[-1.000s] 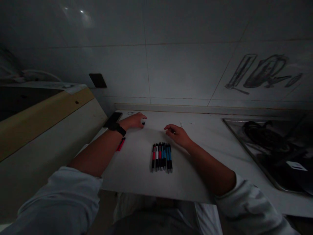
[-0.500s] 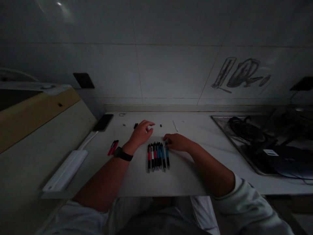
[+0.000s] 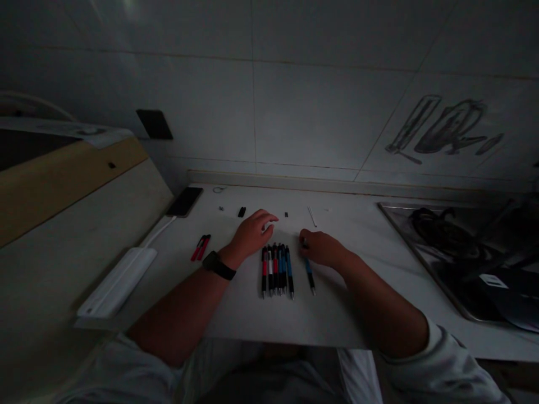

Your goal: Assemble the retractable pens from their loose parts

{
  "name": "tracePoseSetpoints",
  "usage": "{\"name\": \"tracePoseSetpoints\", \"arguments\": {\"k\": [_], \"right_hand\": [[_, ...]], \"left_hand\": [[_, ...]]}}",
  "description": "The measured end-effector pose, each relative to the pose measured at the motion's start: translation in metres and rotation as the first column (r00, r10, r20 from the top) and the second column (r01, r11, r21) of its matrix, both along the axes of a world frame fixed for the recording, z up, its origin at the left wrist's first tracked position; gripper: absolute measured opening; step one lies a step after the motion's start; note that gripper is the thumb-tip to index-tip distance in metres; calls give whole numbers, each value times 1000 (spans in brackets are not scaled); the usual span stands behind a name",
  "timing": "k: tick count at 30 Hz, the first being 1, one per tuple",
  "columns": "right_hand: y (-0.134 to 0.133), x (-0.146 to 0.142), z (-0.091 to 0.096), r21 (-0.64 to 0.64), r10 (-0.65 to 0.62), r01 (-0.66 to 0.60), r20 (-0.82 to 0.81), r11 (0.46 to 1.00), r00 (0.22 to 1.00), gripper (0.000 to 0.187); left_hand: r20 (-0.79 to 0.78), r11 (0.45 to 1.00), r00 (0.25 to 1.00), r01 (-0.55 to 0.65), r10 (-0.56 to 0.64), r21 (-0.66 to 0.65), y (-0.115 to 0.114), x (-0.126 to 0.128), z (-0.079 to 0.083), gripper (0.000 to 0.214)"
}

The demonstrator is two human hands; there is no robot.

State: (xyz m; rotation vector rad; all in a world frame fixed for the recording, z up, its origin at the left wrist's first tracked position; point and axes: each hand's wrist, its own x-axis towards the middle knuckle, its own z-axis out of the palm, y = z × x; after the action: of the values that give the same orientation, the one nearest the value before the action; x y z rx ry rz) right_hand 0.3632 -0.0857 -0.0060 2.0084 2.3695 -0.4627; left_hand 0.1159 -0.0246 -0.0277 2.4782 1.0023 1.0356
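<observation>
Several pens [image 3: 275, 271] with red, white and blue barrels lie side by side in a row on the white table. Just right of that row, my right hand [image 3: 320, 247] has its fingers closed on the upper end of a blue pen [image 3: 310, 274], whose tip points toward me. My left hand [image 3: 254, 231], with a dark watch on the wrist, hovers above the upper left of the row. Its thumb and fingers are apart, with nothing between them. Two red pen parts [image 3: 201, 247] lie left of my left wrist.
Small black pieces [image 3: 241, 212] and thin white sticks [image 3: 312, 216] lie toward the wall. On the left are a phone [image 3: 185, 201] and a white power strip [image 3: 117, 282]. A metal tray [image 3: 415, 258] with dark cables and a dark device stands at the right.
My right hand has drawn the blue pen to the right, widening the space between it and the row. My left hand stays near the row's upper left. The camera view has shifted slightly.
</observation>
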Motion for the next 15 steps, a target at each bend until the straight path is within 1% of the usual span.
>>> {"name": "tracePoseSetpoints", "arguments": {"k": [2, 3, 4, 5, 7, 8, 9, 10, 11, 12, 15], "right_hand": [[7, 7, 2, 24, -35, 39, -155, 999, 987, 23], [11, 11, 3, 21, -76, 85, -277, 996, 958, 21], [16, 15, 5, -1, -130, 143, -424, 990, 896, 20], [19, 19, 6, -32, -182, 201, -577, 979, 796, 19], [25, 23, 6, -86, -228, 277, -816, 957, 531, 21], [27, 23, 5, -96, -218, 300, -887, 949, 408, 23], [29, 22, 4, -94, -196, 313, -930, 945, 312, 26], [29, 21, 2, -89, -175, 325, -953, 942, 247, 29], [30, 18, 0, -84, -161, 334, -965, 939, 208, 32], [30, 16, -2, -82, -154, 341, -970, 936, 187, 34], [30, 9, -7, -78, -143, 328, -974, 942, 178, 36]], "left_hand": [[10, 1000, 1000, 4, -4, 10, -1, 0, 1, 23], [21, 1000, 1000, 4, -4, 13, -2, 0, 2, 22], [35, 1000, 999, 4, -4, 16, -3, 0, 3, 21], [50, 1000, 999, 6, -7, 19, -4, 0, 4, 20], [80, 999, 996, 27, -29, 28, -6, -1, 8, 21], [90, 998, 995, 46, -49, 36, -7, -1, 9, 22], [94, 997, 993, 67, -71, 46, -7, -2, 11, 22], [93, 995, 991, 86, -91, 60, -8, -2, 12, 23], [88, 993, 991, 95, -102, 75, -8, -2, 13, 23], [81, 991, 992, 93, -100, 92, -8, -2, 13, 23], [53, 992, 998, 33, -39, 122, -5, -1, 11, 14]]}}
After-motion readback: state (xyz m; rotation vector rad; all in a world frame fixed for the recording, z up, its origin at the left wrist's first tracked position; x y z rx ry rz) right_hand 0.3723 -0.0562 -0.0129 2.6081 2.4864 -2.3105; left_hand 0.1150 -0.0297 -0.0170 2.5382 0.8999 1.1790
